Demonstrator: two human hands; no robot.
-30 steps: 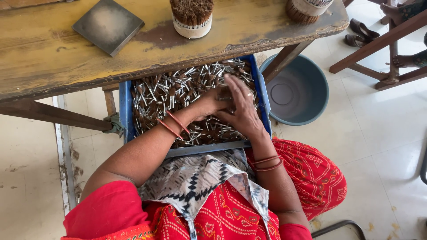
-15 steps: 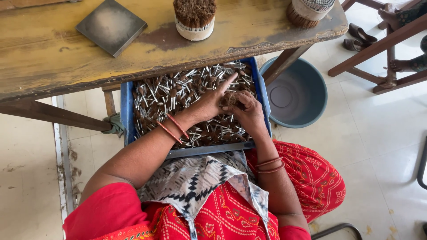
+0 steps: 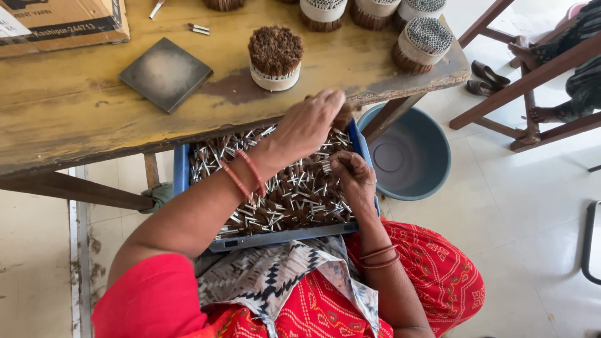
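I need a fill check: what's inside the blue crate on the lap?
The blue crate holds a heap of small brown sticks with silvery ends. The left hand, right hand and table edge cover parts; its bottom is hidden.

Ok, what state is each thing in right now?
Blue plastic crate: on the lap, full of small sticks.
Left hand: raised at the wooden table's edge, pinching sticks.
Right hand: fingers curled, in the crate.
Grey-blue bucket: upright, empty.
Paper-banded stick bundle: standing upright.
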